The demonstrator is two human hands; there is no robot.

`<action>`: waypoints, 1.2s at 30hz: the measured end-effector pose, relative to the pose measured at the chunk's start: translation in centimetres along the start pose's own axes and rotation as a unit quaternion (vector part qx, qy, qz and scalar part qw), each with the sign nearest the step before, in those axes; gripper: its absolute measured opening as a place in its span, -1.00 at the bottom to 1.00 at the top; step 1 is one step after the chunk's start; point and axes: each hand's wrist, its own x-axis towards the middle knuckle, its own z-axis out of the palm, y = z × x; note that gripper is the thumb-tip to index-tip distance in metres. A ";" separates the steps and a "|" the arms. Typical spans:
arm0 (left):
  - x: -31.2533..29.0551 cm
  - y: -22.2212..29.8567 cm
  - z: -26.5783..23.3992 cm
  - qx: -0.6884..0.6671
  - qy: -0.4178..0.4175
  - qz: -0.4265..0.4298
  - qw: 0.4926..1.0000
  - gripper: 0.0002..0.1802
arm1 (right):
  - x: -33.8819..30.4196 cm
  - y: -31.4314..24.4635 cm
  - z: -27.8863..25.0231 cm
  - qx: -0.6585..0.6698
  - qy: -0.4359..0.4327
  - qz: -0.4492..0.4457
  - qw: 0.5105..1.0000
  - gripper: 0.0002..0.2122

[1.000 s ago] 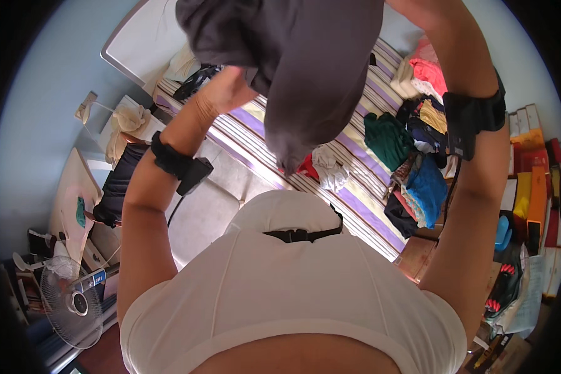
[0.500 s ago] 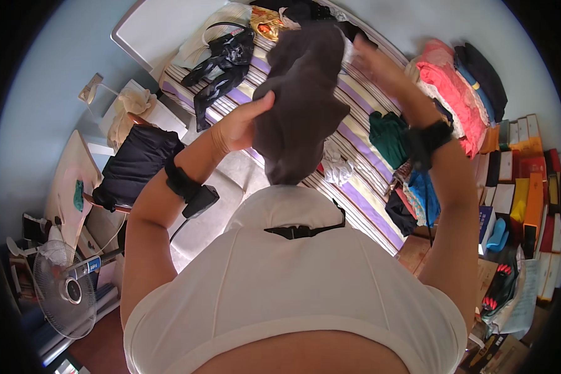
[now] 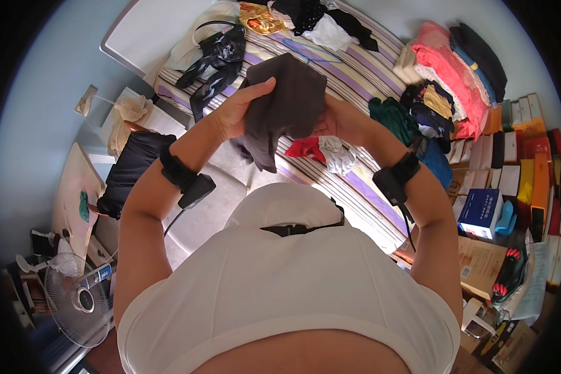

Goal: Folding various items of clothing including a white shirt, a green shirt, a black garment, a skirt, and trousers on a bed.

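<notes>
Pale blue walls close round a crowded bedroom, and from where one stands the clutter runs left to right. At the far left a white pedestal fan point(image 3: 75, 299) stands on the floor beside a black bag point(image 3: 131, 168) slumped on a low piece of furniture. Next comes the bed with its purple-and-cream striped sheet point(image 3: 361, 68), strewn with black straps, a red cloth and a white one.

Above it the person holds up a dark grey-brown folded cloth garment point(image 3: 290, 100). The left hand point(image 3: 237, 112) is closed on its left edge, thumb across the front; the right hand point(image 3: 340, 121) grips the right side from behind, fingers mostly hidden by the fabric. The garment looks light, soft and limp: a loose tail droops below the left hand, so it would likely hold best pinched at the folded edges or corners, not the middle. It seems neither slippery nor fragile.

Bare stripes just below the hands offer the most open room. Further right, a pile of pink, green and dark clothes point(image 3: 455, 81) crowds the bed's edge, and rows of boxes point(image 3: 517, 156) hem in the floor.
</notes>
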 end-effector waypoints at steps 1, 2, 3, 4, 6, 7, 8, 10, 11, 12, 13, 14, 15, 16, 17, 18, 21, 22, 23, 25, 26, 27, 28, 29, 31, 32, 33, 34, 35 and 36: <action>0.2 0.0 0.1 0.001 0.002 0.005 1.000 -0.46 | 0.0 0.6 -0.4 0.004 0.003 -0.002 1.000 -0.55; 0.5 0.0 0.3 0.002 0.004 0.010 1.000 -0.46 | 0.1 1.3 -0.6 -0.059 0.026 0.021 0.998 -0.55; 0.8 -0.1 0.3 0.003 0.002 0.005 1.000 -0.46 | 0.0 1.8 -0.8 -0.120 0.049 0.045 0.991 -0.55; 1.2 -0.3 0.3 0.003 -0.006 0.000 1.000 -0.45 | 0.0 1.9 -0.2 -0.117 0.052 0.046 0.991 -0.55; 1.9 -0.6 0.4 0.001 -0.015 -0.009 1.000 -0.44 | -0.1 1.9 1.1 -0.058 0.132 -0.101 0.984 -0.57; 2.3 -0.6 0.5 0.007 -0.019 -0.010 1.000 -0.43 | -0.1 1.6 0.7 -0.054 0.137 -0.101 0.984 -0.57; 2.7 -0.6 0.6 0.012 -0.023 -0.011 1.000 -0.42 | 0.1 1.1 -0.2 0.071 0.147 -0.162 0.973 -0.58; 3.5 -0.2 0.3 0.013 -0.010 -0.014 1.000 -0.42 | -0.5 0.0 -0.8 0.257 0.176 -0.210 0.927 -0.57; 4.0 0.1 0.2 0.014 0.005 -0.011 1.000 -0.41 | -0.8 -0.4 -1.2 0.260 0.181 -0.211 0.925 -0.57; 4.3 0.3 0.1 0.015 0.003 -0.017 1.000 -0.41 | -1.2 -0.8 -1.8 0.239 0.138 -0.227 0.934 -0.55; 4.7 0.7 0.1 0.030 0.012 -0.013 0.999 -0.43 | -1.7 -1.1 -2.6 0.216 0.096 -0.242 0.941 -0.52; 5.2 0.9 -0.1 0.046 0.021 -0.009 0.999 -0.44 | -2.3 -1.2 -3.2 0.217 0.059 -0.238 0.945 -0.59; 5.7 0.9 -0.4 0.046 0.018 -0.015 0.999 -0.44 | -2.4 -1.0 -3.5 0.220 0.064 -0.240 0.943 -0.59; 6.3 0.8 -0.9 0.073 0.038 -0.016 0.997 -0.46 | -2.6 -0.7 -3.6 0.157 0.117 -0.248 0.949 -0.63; 6.9 0.7 -1.5 0.099 0.057 -0.016 0.993 -0.48 | -2.7 -0.5 -3.8 0.092 0.169 -0.252 0.948 -0.66; 7.5 0.6 -2.1 0.098 0.056 -0.020 0.993 -0.48 | -2.8 -0.4 -4.2 0.095 0.173 -0.252 0.948 -0.66; 10.2 0.5 -4.3 0.092 0.082 -0.030 0.992 -0.53 | -2.5 -0.1 -6.2 0.151 0.185 -0.234 0.942 -0.75; 11.6 0.4 -5.4 0.093 0.102 -0.021 0.990 -0.56 | -2.2 0.2 -7.5 0.151 0.202 -0.230 0.940 -0.77; 12.7 0.5 -5.8 0.093 0.125 -0.011 0.988 -0.59 | -1.9 0.2 -8.6 0.151 0.216 -0.226 0.938 -0.78; 15.5 1.0 -6.5 0.063 0.126 -0.016 0.990 -0.62 | -1.1 -0.3 -10.9 0.145 0.238 -0.228 0.933 -0.79; 16.8 1.5 -6.9 0.035 0.128 -0.018 0.991 -0.65 | -0.7 -0.9 -11.9 0.137 0.258 -0.231 0.928 -0.80; 18.5 2.1 -7.5 0.035 0.130 -0.016 0.991 -0.65 | -0.2 -1.6 -13.0 0.136 0.255 -0.231 0.929 -0.80; 20.5 2.7 -8.7 0.040 0.165 0.009 0.985 -0.71 | 0.4 -2.5 -14.2 0.119 0.256 -0.244 0.928 -0.80; 22.0 3.3 -8.3 0.046 0.196 0.030 0.979 -0.76 | 0.7 -3.2 -15.9 0.102 0.262 -0.259 0.924 -0.81; 24.7 5.7 -8.4 0.091 0.176 0.050 0.979 -0.78 | 1.3 -5.0 -18.5 0.090 0.279 -0.281 0.914 -0.82; 25.6 6.8 -7.7 0.114 0.151 0.080 0.979 -0.79 | 1.0 -6.2 -19.0 0.070 0.280 -0.315 0.904 -0.83; 26.4 7.9 -6.9 0.137 0.127 0.109 0.976 -0.80 | 0.8 -7.4 -19.5 0.050 0.280 -0.348 0.893 -0.83; 27.2 9.0 -6.8 0.170 0.098 0.142 0.970 -0.80 | 0.5 -8.5 -20.2 0.020 0.271 -0.374 0.887 -0.82; 27.5 9.6 -5.6 0.170 0.099 0.141 0.970 -0.80 | 0.2 -9.4 -20.5 0.022 0.272 -0.372 0.887 -0.82; 27.9 10.2 -4.4 0.207 0.079 0.183 0.958 -0.80 | -0.2 -10.2 -20.9 0.055 0.245 -0.396 0.883 -0.81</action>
